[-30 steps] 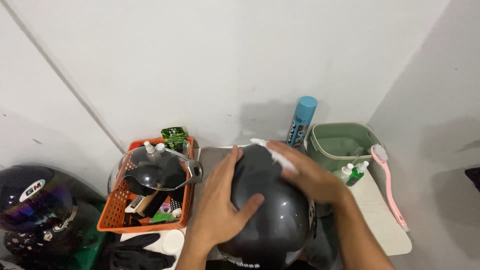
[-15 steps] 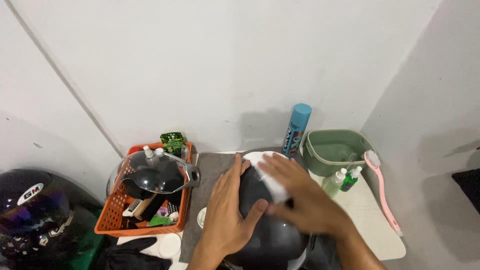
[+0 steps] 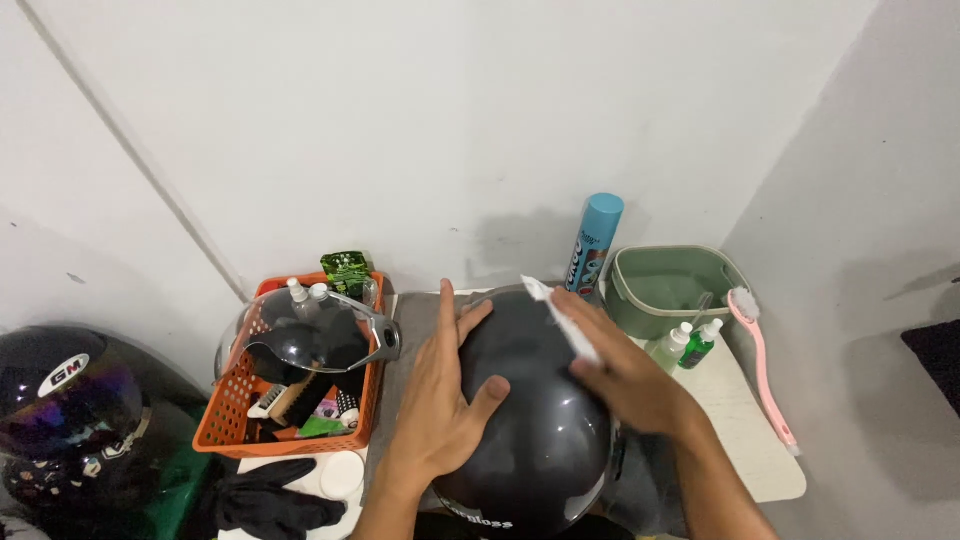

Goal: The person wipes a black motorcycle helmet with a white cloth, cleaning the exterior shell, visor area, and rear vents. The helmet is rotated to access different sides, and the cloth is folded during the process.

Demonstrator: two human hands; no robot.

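Helmet (image 3: pixel 545 430): dark grey and glossy, dome up, at the near centre of the small table (image 3: pixel 740 440); its long axis runs near to far, the near rim cut off by the lower edge of the view
Left hand (image 3: pixel 445 400): fingers spread flat on the left flank of the shell, thumb laid across the crown, palm pressed to the surface
Right hand (image 3: pixel 625 375): fingers close together, pressing a white wipe (image 3: pixel 562 318) against the upper right of the shell
Governing relation: both hands lie directly on the helmet, one to each side of its long axis; the wipe points toward the far edge of the dome, and the right hand sits slightly farther than the left
Black gloves (image 3: pixel 265 500): near left, beside a round white lid
Second helmet (image 3: pixel 75 420): far left, dark, tinted visor
Orange basket (image 3: pixel 225 430): left of the hands, holding brushes, small bottles and a loose clear visor (image 3: pixel 300 335)
Right side: two small bottles, a pink long-handled brush (image 3: pixel 765 370)
Far edge: green tub (image 3: pixel 670 285) and blue spray can (image 3: pixel 592 245) against the white wall
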